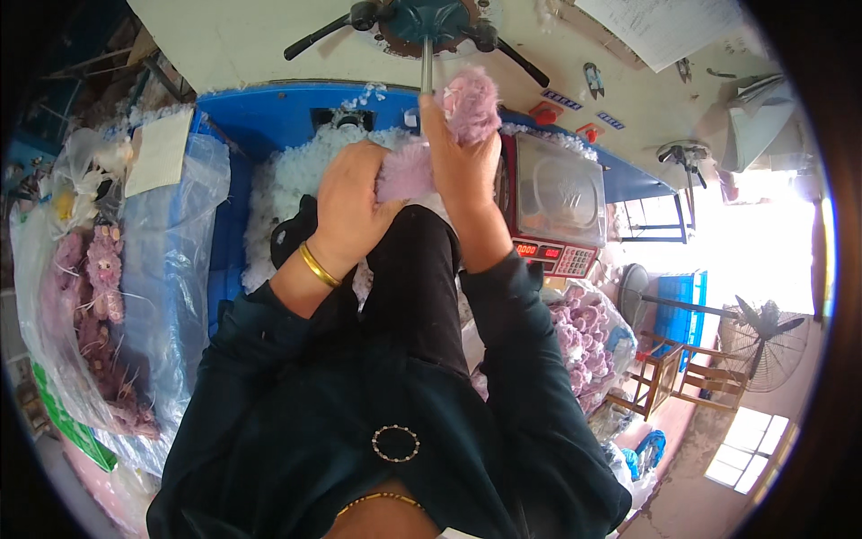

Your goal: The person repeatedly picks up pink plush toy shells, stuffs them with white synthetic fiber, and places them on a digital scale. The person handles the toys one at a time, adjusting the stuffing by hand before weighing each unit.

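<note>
Nearest, the left hand (pixel 348 205), gold bangle (pixel 319 266) at the wrist, closes its fingers around the lower end of the pink plush piece (pixel 431 144), and at its two o'clock the right hand (pixel 460 160) clamps the fluffy upper end. Behind them white stuffing (pixel 283 184) fills the blue bin (pixel 269 112), a scale (pixel 555 202) sits at three o'clock, and a metal nozzle (pixel 426 74) stands at twelve.

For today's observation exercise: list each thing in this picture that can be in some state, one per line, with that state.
Left hand: closed around the lower part of the pink plush toy.
Right hand: gripping the toy's upper part.
Pink plush toy: held up in both hands, at the metal tube.
Scale: on, red digits lit, pan empty.
Blue bin: filled with white stuffing.
Clear bag: open, holding pink toys.
Fan: cannot tell whether running.
</note>
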The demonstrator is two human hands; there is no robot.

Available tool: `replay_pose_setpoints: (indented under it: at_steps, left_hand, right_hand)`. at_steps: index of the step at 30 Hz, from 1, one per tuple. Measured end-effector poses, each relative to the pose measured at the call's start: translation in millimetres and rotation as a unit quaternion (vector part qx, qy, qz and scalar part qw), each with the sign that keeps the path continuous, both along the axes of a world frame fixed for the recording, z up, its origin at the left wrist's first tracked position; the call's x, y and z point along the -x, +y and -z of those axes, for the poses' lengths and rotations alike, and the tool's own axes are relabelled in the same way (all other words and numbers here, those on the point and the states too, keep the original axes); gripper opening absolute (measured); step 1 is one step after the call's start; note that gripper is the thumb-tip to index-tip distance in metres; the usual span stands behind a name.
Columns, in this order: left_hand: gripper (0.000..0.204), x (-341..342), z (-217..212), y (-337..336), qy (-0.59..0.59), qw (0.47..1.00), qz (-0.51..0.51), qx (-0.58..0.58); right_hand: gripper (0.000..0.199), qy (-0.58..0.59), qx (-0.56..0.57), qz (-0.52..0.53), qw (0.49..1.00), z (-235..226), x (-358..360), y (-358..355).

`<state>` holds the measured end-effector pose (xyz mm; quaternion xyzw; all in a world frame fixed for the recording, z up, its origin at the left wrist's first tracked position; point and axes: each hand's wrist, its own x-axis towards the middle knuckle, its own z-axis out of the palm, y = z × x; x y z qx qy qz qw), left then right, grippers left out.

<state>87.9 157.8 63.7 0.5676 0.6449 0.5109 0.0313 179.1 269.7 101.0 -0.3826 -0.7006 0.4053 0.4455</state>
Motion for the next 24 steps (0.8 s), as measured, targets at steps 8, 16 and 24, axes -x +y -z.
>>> replay_pose_setpoints:
  at_steps: [8,16,24]
  left_hand:
    - [0.035,-4.0,-2.4,-6.1,-0.501,0.850,0.160,0.006]
    - [0.040,-14.7,11.6,-7.8,-0.599,0.778,0.180,0.055]
    - [0.033,-1.1,-13.1,22.2,-0.796,0.562,0.218,0.047]
  right_hand:
    - [0.055,0.171,0.435,-0.374,0.801,47.9,-76.1,7.0]
    - [0.038,-0.131,0.128,-0.368,0.912,24.0,-51.8,-24.3]
    - [0.029,-0.225,-0.255,-0.190,0.921,-11.4,-40.9,-13.9]
